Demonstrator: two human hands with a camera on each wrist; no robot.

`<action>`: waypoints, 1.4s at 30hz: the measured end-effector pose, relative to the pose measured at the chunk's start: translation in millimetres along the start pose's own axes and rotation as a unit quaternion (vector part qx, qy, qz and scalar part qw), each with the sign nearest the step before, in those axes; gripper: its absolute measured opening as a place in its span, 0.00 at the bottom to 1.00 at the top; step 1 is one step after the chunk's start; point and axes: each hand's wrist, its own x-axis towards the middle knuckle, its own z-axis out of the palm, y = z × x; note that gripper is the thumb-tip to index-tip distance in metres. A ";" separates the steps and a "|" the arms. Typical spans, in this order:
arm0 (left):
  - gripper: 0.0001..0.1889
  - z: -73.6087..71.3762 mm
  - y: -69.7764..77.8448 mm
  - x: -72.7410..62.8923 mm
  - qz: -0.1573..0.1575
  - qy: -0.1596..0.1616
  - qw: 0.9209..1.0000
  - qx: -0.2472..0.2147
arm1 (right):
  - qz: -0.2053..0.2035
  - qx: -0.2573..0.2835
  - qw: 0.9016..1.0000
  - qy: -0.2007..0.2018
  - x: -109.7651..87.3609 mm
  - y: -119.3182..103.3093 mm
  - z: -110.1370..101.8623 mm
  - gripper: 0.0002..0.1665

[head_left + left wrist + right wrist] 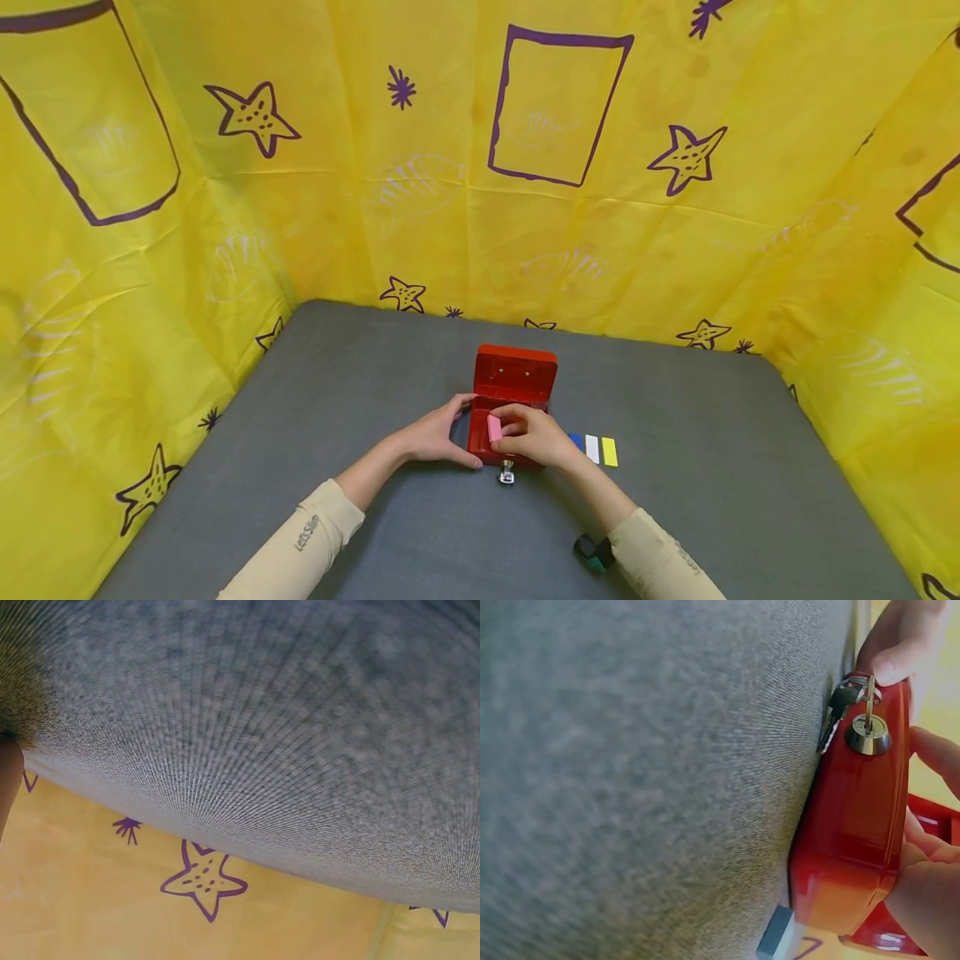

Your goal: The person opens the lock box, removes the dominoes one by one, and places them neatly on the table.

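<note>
A small red metal cash box (480,407) stands on the table with its lid (516,375) raised at the back. My left hand (431,435) grips the box's left side, thumb at the front corner and fingers toward the rear. Over the box's inside, my right hand (536,433) pinches a pink rectangular block (494,427) between thumb and fingers. In the right wrist view, a key sits in the round lock (868,736) on the front wall, and another key (843,697) hangs from its ring. Much of the box's inside is hidden behind the right hand.
Right of the box, a blue block (575,440), a white block (592,450) and a yellow block (610,452) lie in a row on the grey table (390,367). A dark object (592,552) shows beside the right cuff. Yellow patterned cloth (420,217) surrounds the table's back and sides.
</note>
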 end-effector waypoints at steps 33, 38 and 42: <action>0.54 0.8 0.9 1.0 -0.019 0.004 1.000 0.014 | 0.032 0.109 0.993 0.013 -29.3 6.5 -29.9 0.32; 0.54 0.2 2.5 0.4 -0.005 0.003 1.000 0.007 | 0.043 0.127 0.991 0.020 -37.0 7.8 -36.9 0.32; 0.54 0.1 1.8 0.4 -0.003 0.002 1.000 0.004 | 0.062 0.122 0.990 0.036 -41.7 11.5 -42.7 0.31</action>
